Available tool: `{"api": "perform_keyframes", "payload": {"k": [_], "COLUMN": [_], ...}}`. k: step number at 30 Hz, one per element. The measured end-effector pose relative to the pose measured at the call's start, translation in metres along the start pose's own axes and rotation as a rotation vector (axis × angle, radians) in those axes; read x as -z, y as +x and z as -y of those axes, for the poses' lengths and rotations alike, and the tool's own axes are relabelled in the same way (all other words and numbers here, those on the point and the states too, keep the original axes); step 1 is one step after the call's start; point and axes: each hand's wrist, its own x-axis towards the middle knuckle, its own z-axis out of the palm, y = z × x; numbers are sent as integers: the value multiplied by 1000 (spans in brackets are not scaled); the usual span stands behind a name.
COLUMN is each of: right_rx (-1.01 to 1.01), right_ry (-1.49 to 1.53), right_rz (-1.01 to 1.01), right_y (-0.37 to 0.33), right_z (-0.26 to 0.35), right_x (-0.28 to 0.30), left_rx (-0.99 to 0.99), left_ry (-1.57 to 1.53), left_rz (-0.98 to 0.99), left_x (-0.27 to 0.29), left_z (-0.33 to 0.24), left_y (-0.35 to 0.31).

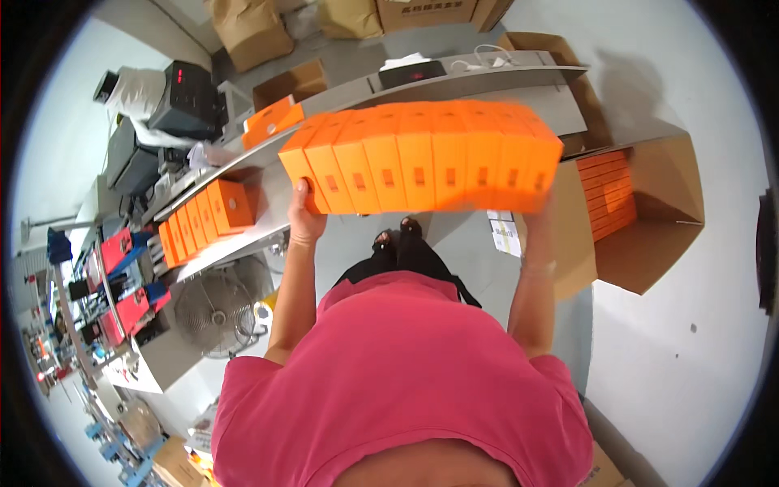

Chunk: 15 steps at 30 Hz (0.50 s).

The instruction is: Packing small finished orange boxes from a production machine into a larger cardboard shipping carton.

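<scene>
Head: nine boxes (419,158) between two hands (307,221)

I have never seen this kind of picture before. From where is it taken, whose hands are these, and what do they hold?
This is one round, wide view from a camera on a person's head, looking down, so straight edges bend. The bare hands belong to the wearer, in a pink short-sleeved top. The left hand and the blurred right hand hold a long row of orange rectangular boxes between them, by its ends. On the long grey bench ahead, a shorter row of orange boxes stands at left. At right, an open brown cardboard carton contains stacked orange packs.
</scene>
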Motion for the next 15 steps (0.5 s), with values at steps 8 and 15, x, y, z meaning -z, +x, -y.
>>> {"api": "perform_keyframes", "payload": {"k": [8, 15], "right_rx": [251, 706], "right_ry": [555, -440], "right_rz": [-289, -1239], "right_y": [-130, -116], "right_z": [111, 285], "right_x": [186, 199], "left_rx": [473, 709], "left_ry": [-306, -326], "left_rz": [415, 907], "left_x": [-148, -366], "left_z": [89, 186], "left_y": [14, 44]}}
